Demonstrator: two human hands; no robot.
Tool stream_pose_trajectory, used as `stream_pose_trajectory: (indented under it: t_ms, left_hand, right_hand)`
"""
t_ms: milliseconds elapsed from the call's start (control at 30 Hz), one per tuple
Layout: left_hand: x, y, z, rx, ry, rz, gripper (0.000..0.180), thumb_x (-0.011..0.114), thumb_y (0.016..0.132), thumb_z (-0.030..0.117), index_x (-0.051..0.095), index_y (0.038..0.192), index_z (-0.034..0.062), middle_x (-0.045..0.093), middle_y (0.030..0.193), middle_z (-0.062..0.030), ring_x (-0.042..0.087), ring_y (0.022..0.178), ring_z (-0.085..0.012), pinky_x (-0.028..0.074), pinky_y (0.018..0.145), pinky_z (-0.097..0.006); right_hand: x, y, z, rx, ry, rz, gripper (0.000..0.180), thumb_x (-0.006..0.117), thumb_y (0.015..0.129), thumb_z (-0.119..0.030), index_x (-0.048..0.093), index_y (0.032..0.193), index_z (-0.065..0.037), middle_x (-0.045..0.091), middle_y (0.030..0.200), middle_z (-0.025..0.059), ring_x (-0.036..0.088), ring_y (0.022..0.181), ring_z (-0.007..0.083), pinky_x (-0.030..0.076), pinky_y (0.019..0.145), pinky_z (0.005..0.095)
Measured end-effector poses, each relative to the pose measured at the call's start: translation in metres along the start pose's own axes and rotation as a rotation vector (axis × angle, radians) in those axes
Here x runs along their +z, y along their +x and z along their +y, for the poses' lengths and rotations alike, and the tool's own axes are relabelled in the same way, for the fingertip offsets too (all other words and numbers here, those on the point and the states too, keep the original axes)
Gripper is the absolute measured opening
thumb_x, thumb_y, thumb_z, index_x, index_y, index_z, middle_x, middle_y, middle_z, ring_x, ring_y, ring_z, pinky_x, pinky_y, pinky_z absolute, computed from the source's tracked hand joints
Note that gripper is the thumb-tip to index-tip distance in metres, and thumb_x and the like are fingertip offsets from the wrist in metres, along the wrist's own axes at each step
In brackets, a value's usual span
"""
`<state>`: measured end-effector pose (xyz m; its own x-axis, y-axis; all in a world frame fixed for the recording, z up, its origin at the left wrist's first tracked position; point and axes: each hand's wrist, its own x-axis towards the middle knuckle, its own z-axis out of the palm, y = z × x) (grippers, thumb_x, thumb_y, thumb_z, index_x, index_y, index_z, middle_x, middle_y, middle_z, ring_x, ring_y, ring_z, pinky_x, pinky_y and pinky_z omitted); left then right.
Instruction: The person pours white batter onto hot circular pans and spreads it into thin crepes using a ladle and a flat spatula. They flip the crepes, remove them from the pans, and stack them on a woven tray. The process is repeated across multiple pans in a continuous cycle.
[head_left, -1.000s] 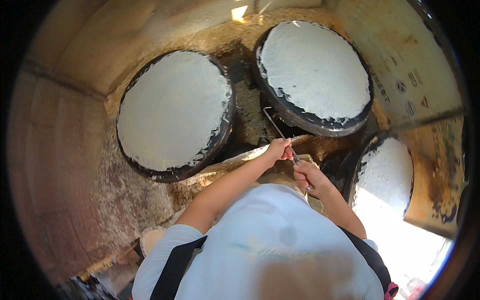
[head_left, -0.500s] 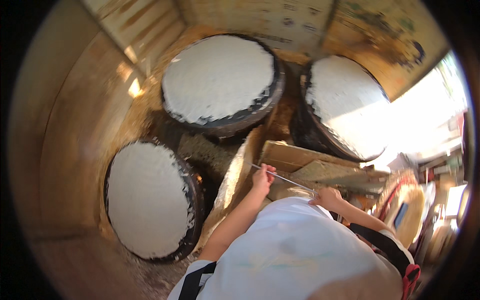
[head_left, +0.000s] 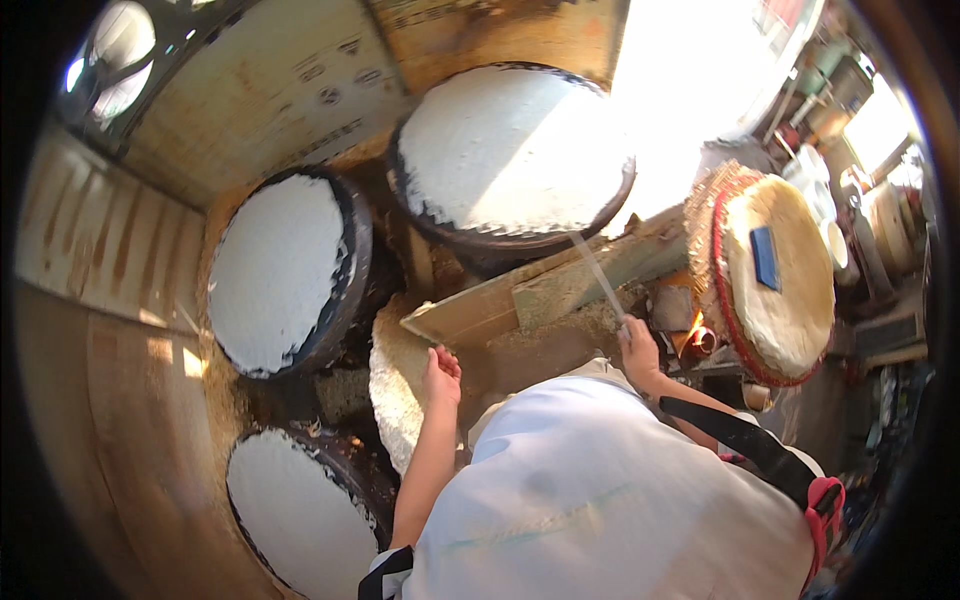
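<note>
Nearest: white shirt (head_left: 600,500) with dark strap (head_left: 745,445) filling lower frame. Left hand (head_left: 441,375) raised over pale sheet (head_left: 395,400), fingers loosely curled, nothing visibly gripped, touching or hovering at sheet's edge, cannot tell which. Right hand (head_left: 640,345) closed around thin stick (head_left: 598,275), stick angled up toward top tray (head_left: 515,150), tip at or near its rim. Between hands: wood board (head_left: 470,315) on crumbly stove surface. Right of stick hand: round woven mat (head_left: 780,270) with red rim, pale sheet laid on it, blue block (head_left: 765,258) on top. Further out: three dark-rimmed round trays, all coated white: lower-left tray (head_left: 300,515), middle-left tray (head_left: 280,270), top tray. Judgement on progress: one sheet apparently lifted off and parked on mat, one draped near left hand, three trays still covered, so most lifting left. Far right: bright clutter, too washed out to identify.
</note>
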<state>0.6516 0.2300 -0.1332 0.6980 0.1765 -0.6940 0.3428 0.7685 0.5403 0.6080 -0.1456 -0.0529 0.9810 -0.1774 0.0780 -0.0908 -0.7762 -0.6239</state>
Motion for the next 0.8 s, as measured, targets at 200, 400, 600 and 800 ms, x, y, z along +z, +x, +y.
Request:
stream_pose_trajectory:
  t_ms: [200,400,600,800]
  left_hand:
    - [0.043,-0.019,-0.109,-0.322,0.129,0.004,0.026,0.051,0.089,0.039,0.061,0.080,0.0176,0.054,0.060,0.0037,0.054,0.060,-0.0137,0.045,0.056,-0.031]
    - [0.085,-0.033,-0.170,-0.371,0.391,-0.046,0.020,0.050,0.090,0.033,0.061,0.090,0.0159,0.057,0.069,0.0030,0.054,0.065,-0.0134,0.043,0.060,-0.030]
    - [0.103,-0.030,-0.217,-0.329,0.514,-0.066,0.019,0.050,0.090,0.030,0.061,0.090,0.0140,0.058,0.069,0.0010,0.055,0.065,-0.0139,0.045,0.063,-0.031]
    - [0.127,-0.019,-0.241,-0.373,0.544,-0.102,0.020,0.049,0.091,0.025,0.059,0.096,0.0076,0.059,0.073,-0.0035,0.055,0.067,-0.0181,0.048,0.069,-0.032]
  right_hand:
    - [-0.055,0.024,0.138,0.469,-0.210,0.228,0.057,0.046,0.084,-0.002,0.032,0.136,-0.021,0.044,0.102,0.0166,0.055,0.083,0.0389,0.045,0.068,0.0465]
    - [-0.087,0.056,0.237,0.543,-0.348,0.154,0.060,0.046,0.080,0.000,0.035,0.135,-0.022,0.041,0.111,0.0149,0.057,0.089,0.0364,0.049,0.075,0.0443]
    - [-0.081,0.071,0.261,0.357,-0.587,0.154,0.054,0.048,0.079,-0.005,0.036,0.131,-0.010,0.042,0.113,0.0111,0.048,0.100,0.0277,0.049,0.075,0.0383]
    - [-0.145,0.097,0.266,0.075,-0.331,0.438,0.030,0.057,0.074,-0.011,0.058,0.105,-0.010,0.052,0.097,0.0101,0.050,0.094,0.0261,0.046,0.070,0.0376]
